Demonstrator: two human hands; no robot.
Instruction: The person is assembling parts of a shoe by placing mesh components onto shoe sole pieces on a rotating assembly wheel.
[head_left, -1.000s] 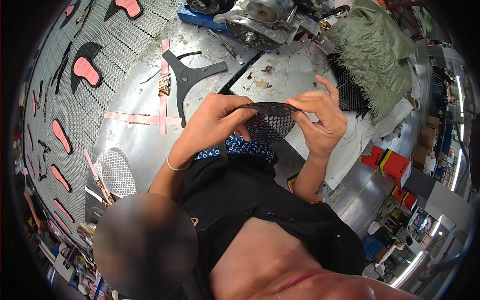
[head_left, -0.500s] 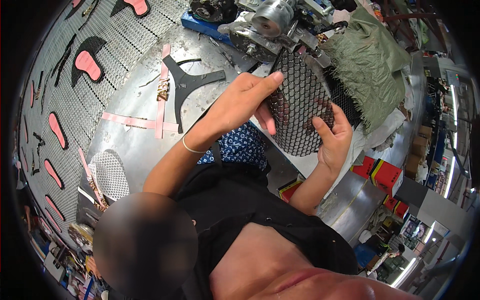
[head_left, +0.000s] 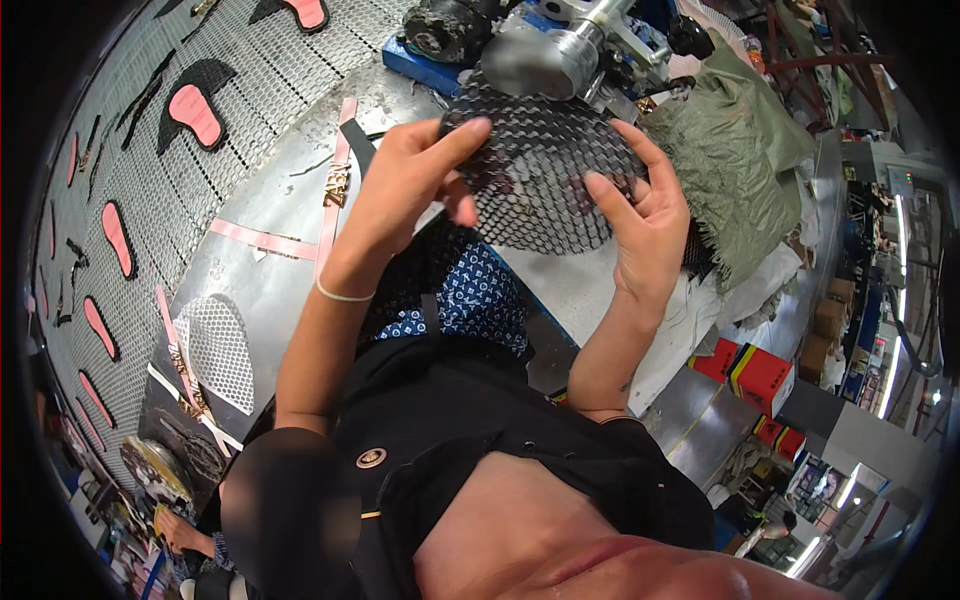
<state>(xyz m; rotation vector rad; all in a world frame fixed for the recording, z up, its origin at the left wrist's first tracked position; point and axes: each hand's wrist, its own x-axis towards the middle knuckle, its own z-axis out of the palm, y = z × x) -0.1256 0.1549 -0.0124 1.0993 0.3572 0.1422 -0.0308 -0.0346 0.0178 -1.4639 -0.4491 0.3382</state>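
Note:
A black net-like mesh piece (head_left: 545,200) is stretched between my two hands, its far edge against the metal machine (head_left: 560,65). My left hand (head_left: 420,175) pinches its left side, thumb on top. On the right side, my right hand (head_left: 645,215) grips the edge between thumb and fingers. The machine's round wheel (head_left: 530,65) looks blurred. Just behind my left hand, a dark grey strap piece (head_left: 357,140) shows only in part. Pink straps with gold letter ornaments (head_left: 337,185) lie on the metal table to the left.
Pink insoles on black pieces (head_left: 198,115) lie across a mesh-surfaced belt (head_left: 270,75) at the left. A white mesh piece (head_left: 218,350) rests near the table's edge. A green woven sack (head_left: 745,160) bulges at the right, above red boxes (head_left: 762,380). Another person's hand (head_left: 180,532) shows at lower left.
Both hands have moved the mesh piece left, and it now lies flatter and wider under the machine. My left hand now covers most of the dark grey strap piece.

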